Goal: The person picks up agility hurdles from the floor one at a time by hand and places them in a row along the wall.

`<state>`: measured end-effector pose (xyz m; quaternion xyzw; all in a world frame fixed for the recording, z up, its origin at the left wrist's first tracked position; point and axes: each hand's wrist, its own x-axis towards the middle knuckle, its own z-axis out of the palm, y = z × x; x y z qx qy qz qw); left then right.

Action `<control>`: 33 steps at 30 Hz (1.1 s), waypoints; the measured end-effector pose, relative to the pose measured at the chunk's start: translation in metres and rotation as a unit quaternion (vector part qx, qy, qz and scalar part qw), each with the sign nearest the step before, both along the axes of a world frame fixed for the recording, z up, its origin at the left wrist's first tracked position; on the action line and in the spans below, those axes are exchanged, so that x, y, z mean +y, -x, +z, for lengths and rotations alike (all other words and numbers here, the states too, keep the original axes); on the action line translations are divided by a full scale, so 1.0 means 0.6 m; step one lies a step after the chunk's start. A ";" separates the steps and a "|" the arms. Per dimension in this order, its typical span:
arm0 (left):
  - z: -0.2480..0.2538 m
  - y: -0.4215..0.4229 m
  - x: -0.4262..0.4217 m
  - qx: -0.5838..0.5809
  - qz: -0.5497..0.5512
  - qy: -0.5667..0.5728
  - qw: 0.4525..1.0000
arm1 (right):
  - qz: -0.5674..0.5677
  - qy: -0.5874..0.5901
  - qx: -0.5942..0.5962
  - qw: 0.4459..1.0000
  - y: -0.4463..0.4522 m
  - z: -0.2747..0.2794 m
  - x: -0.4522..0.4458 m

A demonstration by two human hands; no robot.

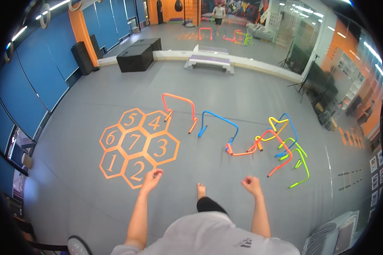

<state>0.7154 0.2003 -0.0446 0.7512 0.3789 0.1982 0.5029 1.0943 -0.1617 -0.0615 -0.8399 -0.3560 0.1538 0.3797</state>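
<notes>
At left of centre, we see seven numbered orange hexagons (147,145), our left hand (152,180) curled loosely shut and empty before hexagon 2. Mid-frame, one red hurdle (178,97) and one blue hurdle (221,117) stand above our one visible foot (201,191). Right of centre, our right hand (252,185), clenched and empty, is nearest the multicoloured hurdle cluster (282,139), too overlapped to count.

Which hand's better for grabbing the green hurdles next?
Probably the right hand: it is out on the same side as the green hurdles, and nothing shows in it. The left hand is over by the orange numbered hexagons, farther off.
</notes>
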 end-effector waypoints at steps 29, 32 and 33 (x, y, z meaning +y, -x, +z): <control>-0.049 -0.486 1.034 0.022 0.011 0.040 0.999 | 0.081 0.024 0.098 0.992 -0.392 0.055 1.110; -0.058 -0.568 1.125 0.076 -0.047 0.038 0.995 | 0.064 0.035 0.112 0.991 -0.414 0.026 1.166; -0.063 -0.598 1.152 0.089 -0.066 0.041 0.993 | 0.059 0.042 0.128 0.989 -0.423 0.015 1.193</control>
